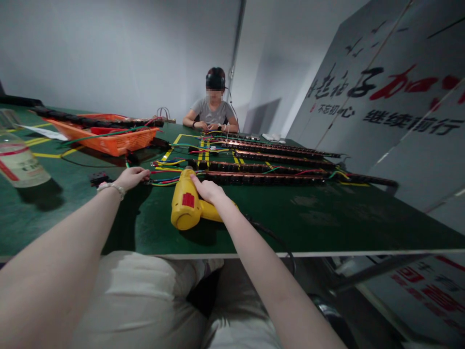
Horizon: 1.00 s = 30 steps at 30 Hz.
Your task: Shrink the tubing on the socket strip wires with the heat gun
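My right hand [211,191] is closed on a yellow heat gun [183,203] lying low over the green table, its nozzle pointing away from me toward the wires. The gun's handle [212,212] runs off to the right, partly beneath my wrist. To the left, my left hand [134,178] pinches the ends of several coloured wires [167,183], red, green, blue and yellow. These wires lead right into a long dark cable-chain strip [269,179] with a copper-coloured stripe. A black connector [99,179] sits beside my left wrist.
More long strips [279,156] lie side by side farther back. An orange basket [127,141] bears another dark strip, and a clear bottle [27,167] stands at far left. Across the green table [348,218] sits another person [214,109]. The gun's black cord [276,235] hangs over the front edge.
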Tool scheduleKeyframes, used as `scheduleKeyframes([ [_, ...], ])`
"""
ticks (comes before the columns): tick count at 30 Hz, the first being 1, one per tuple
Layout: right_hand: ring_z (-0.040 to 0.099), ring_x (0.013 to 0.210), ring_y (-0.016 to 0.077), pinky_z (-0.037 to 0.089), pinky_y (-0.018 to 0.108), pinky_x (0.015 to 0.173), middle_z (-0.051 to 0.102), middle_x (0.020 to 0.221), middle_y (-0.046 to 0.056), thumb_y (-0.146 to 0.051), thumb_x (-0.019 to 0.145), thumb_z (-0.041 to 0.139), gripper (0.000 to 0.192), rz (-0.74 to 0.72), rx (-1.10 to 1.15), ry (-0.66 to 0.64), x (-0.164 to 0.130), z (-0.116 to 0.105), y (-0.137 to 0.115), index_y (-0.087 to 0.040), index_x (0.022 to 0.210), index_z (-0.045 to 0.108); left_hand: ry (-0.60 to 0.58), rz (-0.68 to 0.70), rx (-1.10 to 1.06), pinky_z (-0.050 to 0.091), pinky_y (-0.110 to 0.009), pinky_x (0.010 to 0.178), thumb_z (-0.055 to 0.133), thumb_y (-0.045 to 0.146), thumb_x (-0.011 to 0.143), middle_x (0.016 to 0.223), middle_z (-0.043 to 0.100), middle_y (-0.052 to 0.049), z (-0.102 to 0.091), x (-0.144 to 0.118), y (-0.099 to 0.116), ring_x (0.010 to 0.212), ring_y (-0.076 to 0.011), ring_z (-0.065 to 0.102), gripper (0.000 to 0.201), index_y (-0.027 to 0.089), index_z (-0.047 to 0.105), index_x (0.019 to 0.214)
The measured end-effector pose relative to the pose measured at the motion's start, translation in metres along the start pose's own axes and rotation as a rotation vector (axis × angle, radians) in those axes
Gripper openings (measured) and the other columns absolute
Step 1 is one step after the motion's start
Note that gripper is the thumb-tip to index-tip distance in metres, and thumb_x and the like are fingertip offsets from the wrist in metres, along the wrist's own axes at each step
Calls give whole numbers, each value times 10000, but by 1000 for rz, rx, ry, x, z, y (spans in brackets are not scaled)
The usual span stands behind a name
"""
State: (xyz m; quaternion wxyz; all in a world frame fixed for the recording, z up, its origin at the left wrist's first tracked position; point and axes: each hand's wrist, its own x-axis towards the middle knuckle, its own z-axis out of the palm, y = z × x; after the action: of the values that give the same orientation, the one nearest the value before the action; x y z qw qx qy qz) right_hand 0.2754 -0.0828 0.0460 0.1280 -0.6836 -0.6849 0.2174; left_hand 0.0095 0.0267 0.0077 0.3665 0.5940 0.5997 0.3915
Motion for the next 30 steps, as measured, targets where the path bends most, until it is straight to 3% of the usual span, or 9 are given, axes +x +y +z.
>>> scheduleKeyframes([
  [9, 575, 1189, 334, 424, 442, 1005, 632, 1253, 208, -836, 803, 25, 1050, -138, 11, -39, 10, 28, -43, -101, 1180, 674, 1, 43, 49, 438, -241, 685, 625, 309, 759, 635, 623, -8, 0, 1, -3, 655, -136, 539, 175, 136, 634, 738],
  [16, 556, 1208, 342, 414, 441, 1016, 619, 1271, 218, -828, 822, 70, 1038, -195, 54, -64, 17, 44, -76, -61, 1209, 653, 51, 77, 228, 427, -254, 654, 572, 352, 717, 648, 631, -14, -4, 10, -7, 685, -173, 545, 219, 148, 637, 760],
  [24, 542, 1227, 349, 410, 451, 1021, 608, 1290, 214, -823, 822, 64, 1033, -200, 82, -90, 17, 43, -78, -73, 1224, 648, 70, 124, 403, 460, -274, 735, 491, 366, 734, 799, 695, -66, -8, 13, -11, 824, -217, 596, 290, 143, 642, 842],
  [30, 529, 1251, 329, 411, 433, 1035, 585, 1330, 199, -701, 917, 109, 880, -180, 87, -87, 11, 40, -76, -77, 1253, 630, 100, 143, 462, 469, -273, 789, 466, 355, 774, 906, 715, -100, -6, 8, -7, 871, -219, 613, 318, 128, 653, 896],
])
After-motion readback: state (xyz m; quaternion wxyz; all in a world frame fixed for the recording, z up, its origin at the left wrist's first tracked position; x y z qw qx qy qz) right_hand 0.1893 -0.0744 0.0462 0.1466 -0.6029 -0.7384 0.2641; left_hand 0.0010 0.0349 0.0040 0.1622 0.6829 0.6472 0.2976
